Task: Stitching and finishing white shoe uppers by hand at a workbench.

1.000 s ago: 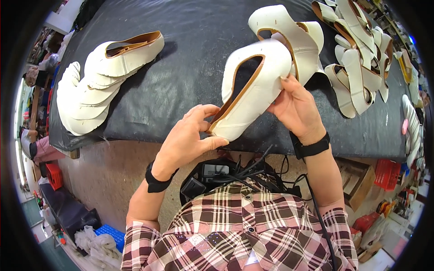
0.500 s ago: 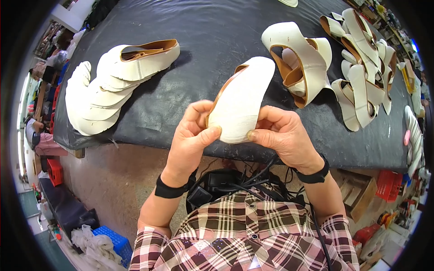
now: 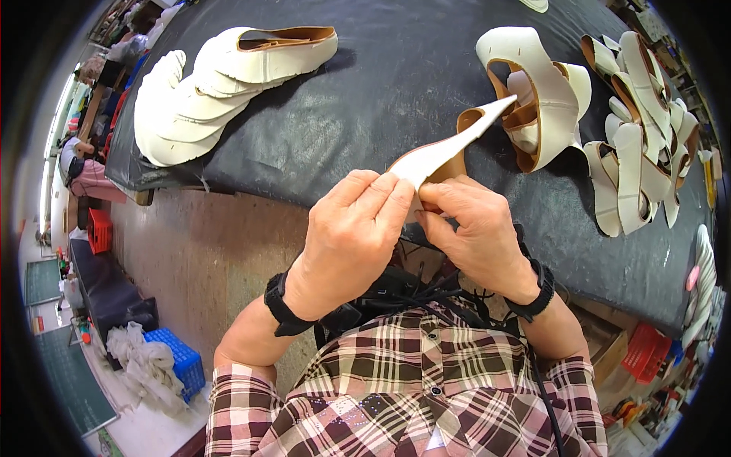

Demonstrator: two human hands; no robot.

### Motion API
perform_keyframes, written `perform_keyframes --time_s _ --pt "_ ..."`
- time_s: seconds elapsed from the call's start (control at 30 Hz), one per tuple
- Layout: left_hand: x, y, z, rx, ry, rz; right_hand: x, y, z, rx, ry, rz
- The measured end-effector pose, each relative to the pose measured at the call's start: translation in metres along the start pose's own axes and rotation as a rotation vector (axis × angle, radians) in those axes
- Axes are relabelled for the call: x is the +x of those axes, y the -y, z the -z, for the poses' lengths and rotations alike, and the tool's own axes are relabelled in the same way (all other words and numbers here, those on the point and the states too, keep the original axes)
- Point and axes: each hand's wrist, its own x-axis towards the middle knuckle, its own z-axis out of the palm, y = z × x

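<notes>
Between my two hands, over the table's near edge, is a white shoe upper (image 3: 442, 158) with a brown lining. It is turned nearly edge-on, its tip pointing up and to the right. My left hand (image 3: 346, 236) pinches its near end, the fingers lying over the white outside. Close beside it, my right hand (image 3: 480, 236) grips the same end with thumb and curled fingers; the fingertips are partly hidden. Overlapping white uppers (image 3: 213, 103) lie in a fanned stack on the left. Beyond the held piece, another group of uppers (image 3: 548, 91) rests on the table.
A black cover (image 3: 403, 84) spans the worktable. More uppers (image 3: 647, 152) are heaped at the right, near a twisted white bundle (image 3: 700, 289). On the floor are a red crate (image 3: 647, 354) and a blue basket (image 3: 179, 362). Another person (image 3: 80, 164) sits far left.
The shoe upper has turned from showing its broad white face to nearly edge-on. My left hand has moved over its near end, close to my right. The whole view has shifted.
</notes>
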Motion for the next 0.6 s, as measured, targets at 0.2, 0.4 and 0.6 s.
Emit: perform_keyframes --time_s 0.2,0.4,0.6 --pt "-0.009 -0.012 -0.013 0.014 -0.037 0.030 -0.010 -0.012 0.000 -0.021 0.066 0.110" --pt "-0.020 -0.028 -0.009 -0.403 -0.455 0.800 -0.010 -0.021 0.021 0.921 0.016 -0.487" --pt "-0.037 -0.038 -0.021 -1.159 -0.625 0.830 -0.008 -0.036 0.038 1.526 0.022 -0.621"
